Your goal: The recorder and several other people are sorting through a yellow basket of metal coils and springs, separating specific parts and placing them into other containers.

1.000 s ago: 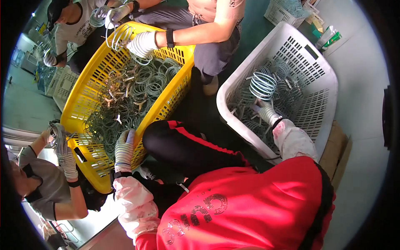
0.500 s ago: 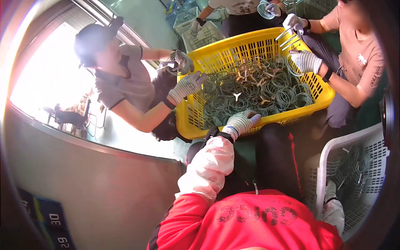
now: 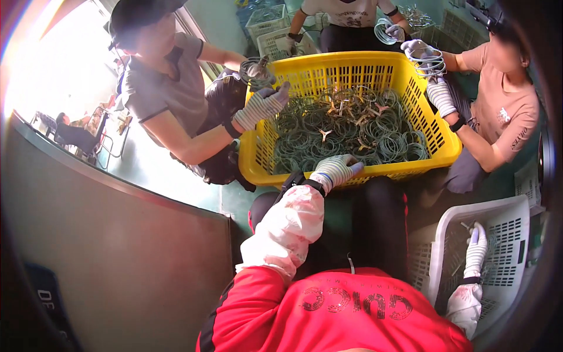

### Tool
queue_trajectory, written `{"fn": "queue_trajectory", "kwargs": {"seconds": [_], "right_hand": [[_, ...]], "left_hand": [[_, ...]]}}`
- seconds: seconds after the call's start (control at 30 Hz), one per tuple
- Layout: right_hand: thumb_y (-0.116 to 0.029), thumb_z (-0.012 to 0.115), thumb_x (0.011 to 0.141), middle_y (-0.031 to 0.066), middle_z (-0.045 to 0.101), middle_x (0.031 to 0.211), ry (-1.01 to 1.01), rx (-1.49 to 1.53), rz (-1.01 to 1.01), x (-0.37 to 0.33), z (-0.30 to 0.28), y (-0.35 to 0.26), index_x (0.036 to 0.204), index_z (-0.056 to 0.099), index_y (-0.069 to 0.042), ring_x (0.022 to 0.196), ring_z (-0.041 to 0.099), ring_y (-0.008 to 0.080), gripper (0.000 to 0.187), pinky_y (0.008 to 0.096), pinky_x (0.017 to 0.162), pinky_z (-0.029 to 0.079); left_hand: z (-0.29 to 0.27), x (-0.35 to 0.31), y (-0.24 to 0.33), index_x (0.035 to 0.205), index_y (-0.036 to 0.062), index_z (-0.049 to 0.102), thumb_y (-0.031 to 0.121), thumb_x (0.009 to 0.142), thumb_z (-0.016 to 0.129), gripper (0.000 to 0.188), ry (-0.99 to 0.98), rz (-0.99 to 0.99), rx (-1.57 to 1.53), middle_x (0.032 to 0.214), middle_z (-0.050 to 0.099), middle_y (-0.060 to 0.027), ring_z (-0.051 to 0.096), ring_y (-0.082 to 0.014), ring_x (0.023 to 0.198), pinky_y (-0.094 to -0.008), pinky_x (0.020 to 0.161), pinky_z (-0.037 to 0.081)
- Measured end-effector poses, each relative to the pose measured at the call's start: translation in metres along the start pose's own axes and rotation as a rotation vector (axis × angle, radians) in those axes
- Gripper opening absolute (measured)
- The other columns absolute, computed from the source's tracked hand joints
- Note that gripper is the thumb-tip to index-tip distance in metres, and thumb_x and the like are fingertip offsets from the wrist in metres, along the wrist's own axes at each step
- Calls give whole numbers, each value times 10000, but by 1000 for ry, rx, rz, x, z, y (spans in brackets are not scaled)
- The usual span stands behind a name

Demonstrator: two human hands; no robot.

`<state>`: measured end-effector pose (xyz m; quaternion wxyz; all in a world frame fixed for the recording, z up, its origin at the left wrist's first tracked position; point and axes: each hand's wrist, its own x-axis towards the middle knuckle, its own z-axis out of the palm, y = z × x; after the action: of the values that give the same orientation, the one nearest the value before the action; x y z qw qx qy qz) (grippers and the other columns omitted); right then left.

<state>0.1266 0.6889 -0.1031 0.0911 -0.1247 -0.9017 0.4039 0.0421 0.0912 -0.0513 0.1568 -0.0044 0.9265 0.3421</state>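
My left hand (image 3: 336, 171), in a striped work glove, hooks its fingers over the near rim of a yellow plastic basket (image 3: 258, 170). Inside lies a tangled heap of thin wire rings (image 3: 393, 144), with several rusty three-armed metal pieces (image 3: 352, 111) among them. To my right, my gloved right hand (image 3: 477, 240) reaches into a white plastic basket (image 3: 446, 234). Its fingers are stretched out near a small pale rod (image 3: 466, 225); I cannot make out anything held in them. Faint loose wire pieces lie around that hand.
Three gloved co-workers sit around the yellow basket. The one at left holds wire rings (image 3: 255, 71), the one at right a ring bundle (image 3: 428, 61), the one behind another coil (image 3: 386, 30). A grey panel (image 3: 117, 246) stands at my left. White crates (image 3: 278, 44) stand behind.
My right hand has moved farther forward inside the white basket, its fingers now showing. My left hand stays on the yellow rim. The right co-worker's rings have been raised and turned.
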Motion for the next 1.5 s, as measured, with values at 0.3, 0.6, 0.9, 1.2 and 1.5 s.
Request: {"fn": "queue_trajectory", "kwargs": {"seconds": [0.3, 0.6, 0.9, 1.2, 1.5], "right_hand": [[-226, 554, 1033, 92, 741, 947, -158, 89, -403, 17, 62, -190, 1253, 657, -35, 690, 606, 112, 309, 278, 668, 522], [-137, 631, 977, 132, 754, 924, -278, 127, -947, 13, 152, -337, 1104, 709, -10, 836, 739, 225, 196, 317, 746, 562], [-194, 656, 947, 163, 734, 930, -467, 152, -1216, 8, 237, -454, 1105, 716, -78, 839, 715, 338, 204, 372, 725, 572], [-332, 653, 883, 185, 571, 1380, -592, -399, -1000, 48, 371, -367, 1401, 527, -126, 1258, 546, 373, 571, 475, 1077, 407], [-408, 652, 897, 185, 500, 1454, -505, -418, -935, 87, 392, -366, 1459, 457, -117, 1334, 477, 378, 662, 497, 1157, 289]], "left_hand": [[-1, -5, -4, 1249, 142, 670, 587, 951, 520, 557, 10, 32, 8, 1136, 717, -165, 665, -349, 1099, -411, 958, 499], [-5, -3, -6, 1324, 107, 617, 657, 987, 398, 681, -127, 38, 105, 1233, 678, -191, 617, -361, 1192, -427, 1025, 455], [-13, -2, -3, 1333, 95, 600, 701, 979, 360, 742, -209, -14, 146, 1234, 670, -212, 613, -384, 1191, -456, 1029, 453], [-1, 11, -14, 1304, 76, 610, 641, 945, 463, 685, -111, 106, 157, 1130, 700, -228, 658, -407, 1070, -472, 940, 498], [-27, 18, -29, 1076, 33, 668, 461, 933, 571, 461, 326, 269, 206, 989, 714, -183, 690, -379, 886, -481, 799, 543]]}}
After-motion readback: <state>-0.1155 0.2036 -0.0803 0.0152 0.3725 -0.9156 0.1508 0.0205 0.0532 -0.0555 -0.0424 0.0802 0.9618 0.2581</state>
